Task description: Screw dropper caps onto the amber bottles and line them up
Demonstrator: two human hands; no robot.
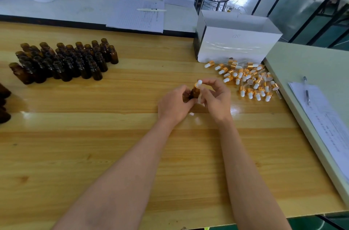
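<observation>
While our left grip is wrapped round the body of one bottle, our right grip is curled over the cap sitting on its neck, fingertips pinching it up near the white bulb. So both are clenched on something: left on the glass, right on the cap. The bottle is roughly upright, held just off the counter a bit right of its middle and nearer the far edge than the near one.

Looks to us like the screwing-on step, though we can't tell how far the thread is home.

Handling-wise, we'd guess the bottle is light, stiff and pretty slick, being small smooth glass, so it could spin in the left grip unless we hold the body firmly. Drop it on the wood and it'd probably chip. The cap is the fiddly bit: the bulb looks soft and would just squash, so we reckon the better hold is lower, on the gold collar. The thin glass pipettes showing on the loose caps look like the most fragile part.

Uncapped bottles stand packed together toward the far left corner, and those loose caps lie heaped by the right edge, just in front of a white box. A few dark bottles poke in at the left edge; capped or not, we can't tell.
</observation>
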